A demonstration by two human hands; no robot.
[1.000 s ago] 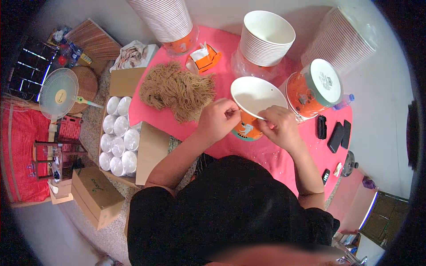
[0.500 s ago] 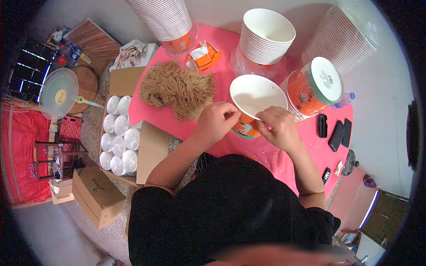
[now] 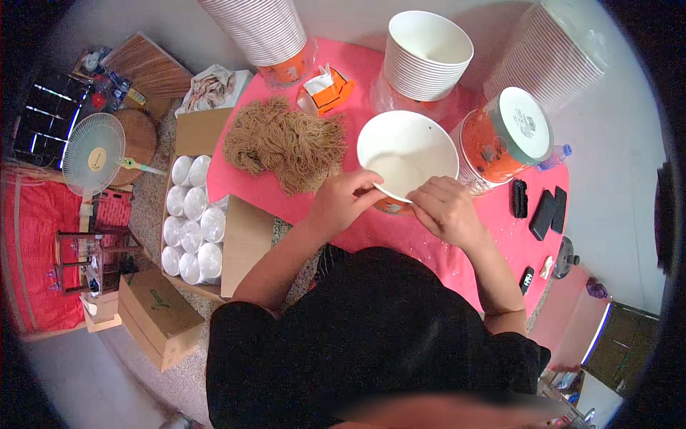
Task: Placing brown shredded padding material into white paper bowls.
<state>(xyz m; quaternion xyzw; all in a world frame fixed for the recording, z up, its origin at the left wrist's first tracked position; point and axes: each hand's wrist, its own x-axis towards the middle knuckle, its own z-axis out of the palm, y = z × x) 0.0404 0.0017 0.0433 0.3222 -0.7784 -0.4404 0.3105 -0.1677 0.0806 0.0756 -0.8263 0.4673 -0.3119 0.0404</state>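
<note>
A white-lined paper bucket [image 3: 407, 151] with an orange printed outside stands on the pink table, its mouth tipped toward me. A small dark hole shows in its far wall below the rim. My left hand [image 3: 346, 201] pinches the near rim on the left, thumb and fingers closed. Just right of it my right hand [image 3: 450, 212] is also closed on the rim, fingertips pressed together. Whether anything thin lies between the fingertips, I cannot make out. Beyond my left hand lies a tangled heap of brown cord [image 3: 286, 143].
Stacks of paper buckets stand at the back left [image 3: 261, 32], back middle [image 3: 423, 64] and back right [image 3: 550, 57]. An upturned bucket stack [image 3: 504, 139] sits to the right. Orange tissue pack [image 3: 329, 89], dark phones [image 3: 544, 214], an open carton [image 3: 246, 247] of wrapped white cups, and a fan [image 3: 94, 154] surround me.
The bucket's mouth has tipped further toward me, so more of its inside shows and less of its printed side. Both hands stay at the near rim, the right slightly lower.
</note>
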